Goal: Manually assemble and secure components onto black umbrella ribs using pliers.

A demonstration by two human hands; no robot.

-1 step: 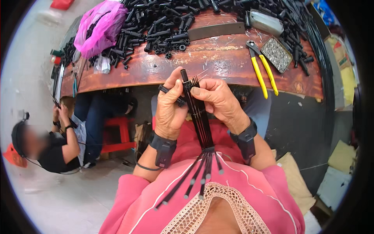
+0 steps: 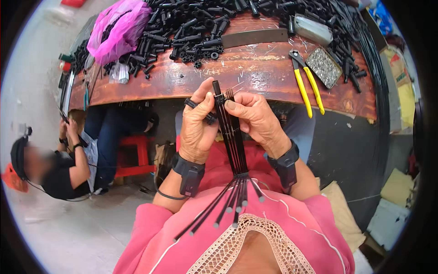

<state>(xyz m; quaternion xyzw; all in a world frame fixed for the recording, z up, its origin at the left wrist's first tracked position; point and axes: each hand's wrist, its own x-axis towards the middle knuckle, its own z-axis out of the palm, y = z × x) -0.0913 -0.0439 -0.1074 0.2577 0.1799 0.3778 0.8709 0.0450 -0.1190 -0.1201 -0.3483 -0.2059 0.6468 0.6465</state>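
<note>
Upright in front of my chest is a black umbrella frame (image 2: 234, 148), its ribs folded in a bundle and their lower ends splayed over my pink top. My left hand (image 2: 195, 132) is closed round the upper part of the frame, thumb against its hub. A black plastic runner (image 2: 190, 103) also lies across this hand, between thumb and fingers. My right hand (image 2: 259, 116) pinches the rib ends beside the hub with thumb and forefinger. Thin metal wires (image 2: 238, 86) stick out just above that pinch. What lies behind the fingers is hidden.
On the wooden table (image 2: 255, 77) lie yellow-handled pliers (image 2: 303, 84), a tin of small metal pieces (image 2: 324, 67), a flat metal bar (image 2: 254, 37), a pink bag (image 2: 117, 32) and heaped black tubes (image 2: 191, 34). A co-worker (image 2: 59, 169) sits at left.
The lower rib ends have swung slightly left and spread a little wider. Both hands keep their grip, and the view has shifted slightly.
</note>
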